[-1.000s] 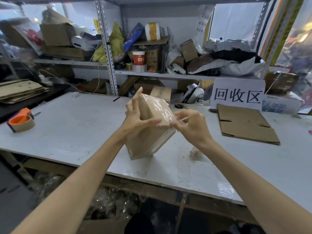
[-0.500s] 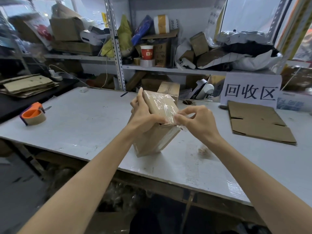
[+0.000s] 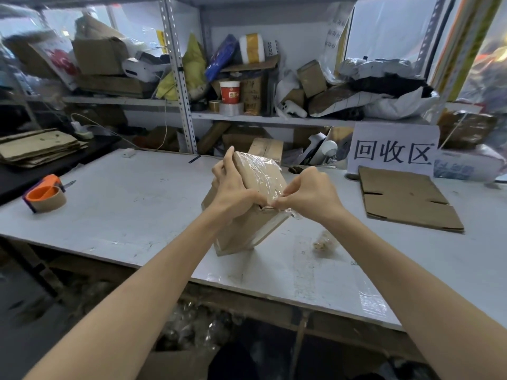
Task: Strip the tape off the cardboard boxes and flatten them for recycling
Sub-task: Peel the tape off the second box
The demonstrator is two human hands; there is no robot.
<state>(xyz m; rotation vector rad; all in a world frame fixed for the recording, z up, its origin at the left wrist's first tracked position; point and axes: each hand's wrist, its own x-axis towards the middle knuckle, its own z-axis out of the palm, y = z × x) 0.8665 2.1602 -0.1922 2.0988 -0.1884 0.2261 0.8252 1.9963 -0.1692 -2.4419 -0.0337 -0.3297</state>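
A small cardboard box (image 3: 241,231) stands tilted on one edge on the white table (image 3: 131,204). Clear shiny tape (image 3: 263,174) covers its upper face. My left hand (image 3: 233,187) grips the box from the left, fingers over its top edge and thumb near the front corner. My right hand (image 3: 310,193) pinches the tape at the box's near right corner, right beside my left thumb. A wrinkled loose bit of tape sticks out under my right hand.
A flattened cardboard sheet (image 3: 406,198) lies at the right, below a white sign (image 3: 392,149). An orange tape dispenser (image 3: 45,197) sits at the left. A crumpled tape scrap (image 3: 325,242) lies near the box. Flat cardboard (image 3: 35,148) is stacked far left. Cluttered shelves stand behind.
My right hand has closed its pinch on the tape at the corner and moved next to my left thumb. The box stays tilted in my left hand.
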